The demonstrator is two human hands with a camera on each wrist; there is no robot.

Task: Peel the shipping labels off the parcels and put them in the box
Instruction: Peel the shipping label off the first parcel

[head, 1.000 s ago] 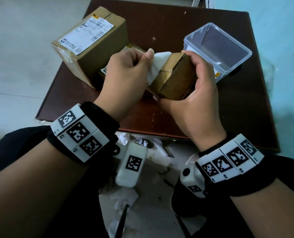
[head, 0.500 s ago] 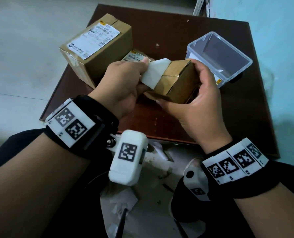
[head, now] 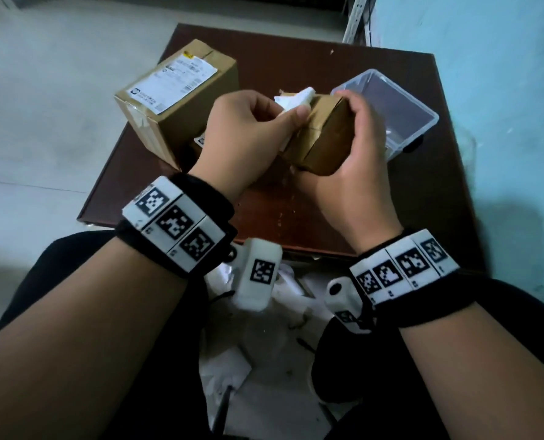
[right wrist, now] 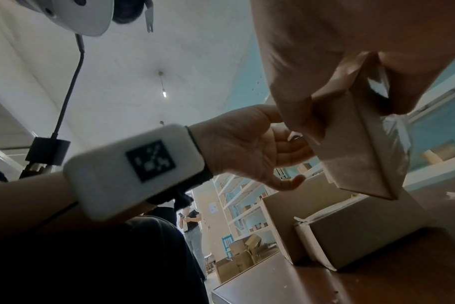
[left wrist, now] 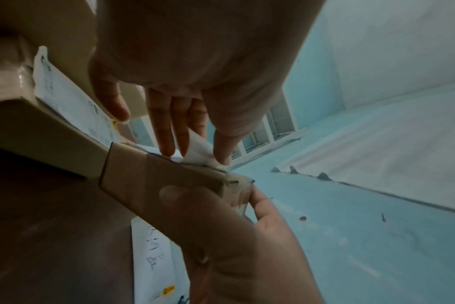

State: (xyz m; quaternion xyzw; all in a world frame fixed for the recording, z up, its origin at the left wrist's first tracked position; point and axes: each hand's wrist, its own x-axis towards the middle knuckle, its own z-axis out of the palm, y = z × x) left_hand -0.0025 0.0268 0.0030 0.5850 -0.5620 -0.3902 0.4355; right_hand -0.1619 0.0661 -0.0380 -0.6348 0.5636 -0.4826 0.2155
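While gripped, label (head: 296, 100) edge seemingly lifted.

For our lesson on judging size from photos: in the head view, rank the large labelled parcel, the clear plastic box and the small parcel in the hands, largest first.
1. Large labelled parcel.
2. Clear plastic box, partly hidden behind the right hand, so this place is unsure.
3. Small parcel, though it is raised nearer the camera and partly covered by both hands.

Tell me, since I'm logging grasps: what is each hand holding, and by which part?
Right hand grips the small brown cardboard parcel around its sides. Left hand pinches the parcel's half-peeled white paper label by its loose flap.
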